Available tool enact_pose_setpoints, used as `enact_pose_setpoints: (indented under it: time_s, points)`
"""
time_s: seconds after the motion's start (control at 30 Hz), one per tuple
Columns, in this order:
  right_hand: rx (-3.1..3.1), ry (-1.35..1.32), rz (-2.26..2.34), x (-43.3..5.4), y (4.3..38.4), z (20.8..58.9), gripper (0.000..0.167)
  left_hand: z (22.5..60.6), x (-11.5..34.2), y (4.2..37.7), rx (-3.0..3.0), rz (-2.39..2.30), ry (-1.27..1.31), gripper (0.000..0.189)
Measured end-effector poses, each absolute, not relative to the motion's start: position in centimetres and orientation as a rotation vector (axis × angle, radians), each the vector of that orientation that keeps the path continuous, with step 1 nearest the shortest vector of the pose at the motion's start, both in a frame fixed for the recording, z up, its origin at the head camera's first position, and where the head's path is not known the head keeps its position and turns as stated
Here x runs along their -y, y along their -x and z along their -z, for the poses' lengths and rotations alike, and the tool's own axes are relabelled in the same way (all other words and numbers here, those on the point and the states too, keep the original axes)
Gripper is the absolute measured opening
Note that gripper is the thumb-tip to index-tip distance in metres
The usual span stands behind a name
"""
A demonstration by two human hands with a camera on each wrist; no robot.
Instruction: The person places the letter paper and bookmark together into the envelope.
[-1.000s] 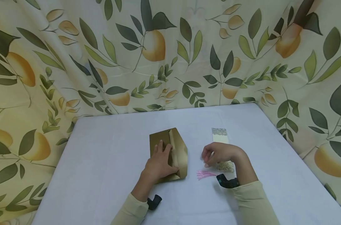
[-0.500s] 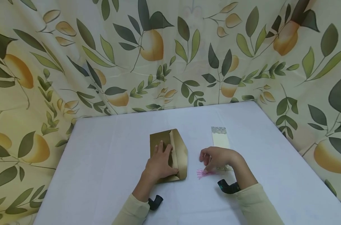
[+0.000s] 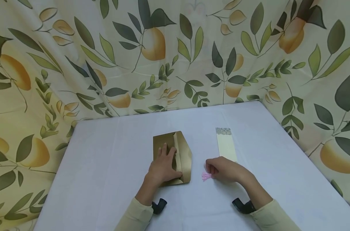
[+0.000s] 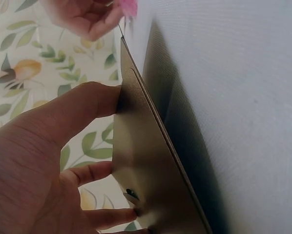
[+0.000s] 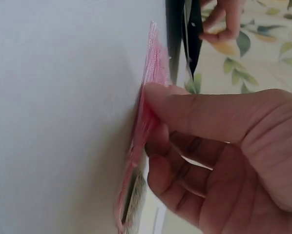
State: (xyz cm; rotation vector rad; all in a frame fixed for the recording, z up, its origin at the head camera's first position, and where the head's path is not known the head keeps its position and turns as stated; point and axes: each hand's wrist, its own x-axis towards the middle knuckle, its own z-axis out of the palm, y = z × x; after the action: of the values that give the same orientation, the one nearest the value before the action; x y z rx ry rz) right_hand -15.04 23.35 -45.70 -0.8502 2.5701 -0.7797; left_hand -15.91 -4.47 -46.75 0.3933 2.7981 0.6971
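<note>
well, right hand [image 3: 225, 168] pinches pink tassel [image 5: 155, 66]; left hand [image 3: 162, 167] touches gold envelope [image 3: 186, 160]

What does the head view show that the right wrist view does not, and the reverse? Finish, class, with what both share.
Only the head view: the silver glitter end of the bookmark, both beige sleeves and the black wrist cameras.

Only the right wrist view: the bookmark's other glitter end and a pink cord running from the pink tassel.

Both: that tassel in the right-hand grip, the left-hand grip at the gold envelope, the white-covered table and the fruit-patterned curtain.
</note>
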Motion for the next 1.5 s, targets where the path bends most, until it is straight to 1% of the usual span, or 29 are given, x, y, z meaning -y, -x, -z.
enact_pose_setpoints:
  time_s: [0.1, 0.2, 0.33, 0.47, 0.5, 0.57, 0.77, 0.83, 0.97, 1.23, 1.5]
  points:
    - [-2.606, 0.815, 0.829, -24.2, 15.2, 45.8, 0.026, 46.7, 4.5, 15.9, -2.795, -0.701, -0.395, 0.079]
    - [-2.664, 0.678, 0.899, -25.5, 15.7, 45.7, 0.02, 46.6, 4.5, 15.9, -2.793, -0.701, -0.396, 0.078]
    - [-2.784, 0.338, 0.952, -27.4, 16.5, 46.0, 0.009, 46.6, 4.4, 15.9, -2.797, -0.684, -0.398, 0.079]
    - [-2.829, 0.022, 0.968, -28.8, 17.1, 46.9, 0.005, 46.6, 4.5, 15.9, -2.797, -0.669, -0.395, 0.08]
    - [-2.83, -0.031, 0.968, -29.0, 17.2, 47.0, 0.007, 46.6, 4.5, 15.9, -2.797, -0.668, -0.396, 0.08]
    - [-2.836, -0.097, 0.962, -29.5, 17.4, 47.4, 0.016, 46.6, 4.5, 15.9, -2.799, -0.663, -0.397, 0.081]
    - [-2.797, -0.187, 0.9, -29.6, 17.8, 47.4, 0.061, 46.6, 4.5, 15.9, -2.808, -0.642, -0.403, 0.082]
    - [-2.789, -0.187, 0.866, -29.4, 18.0, 47.2, 0.07, 46.6, 4.4, 15.8, -2.807, -0.642, -0.401, 0.082]
    - [-2.787, -0.161, 0.802, -28.9, 18.3, 46.9, 0.077, 46.6, 4.3, 15.8, -2.803, -0.647, -0.4, 0.082]
    - [-2.777, -0.201, 0.799, -28.0, 18.1, 46.6, 0.079, 46.5, 4.2, 15.9, -2.8, -0.647, -0.394, 0.083]
    - [-2.764, -0.222, 0.817, -27.2, 18.2, 46.0, 0.086, 46.6, 4.2, 15.9, -2.811, -0.632, -0.396, 0.081]
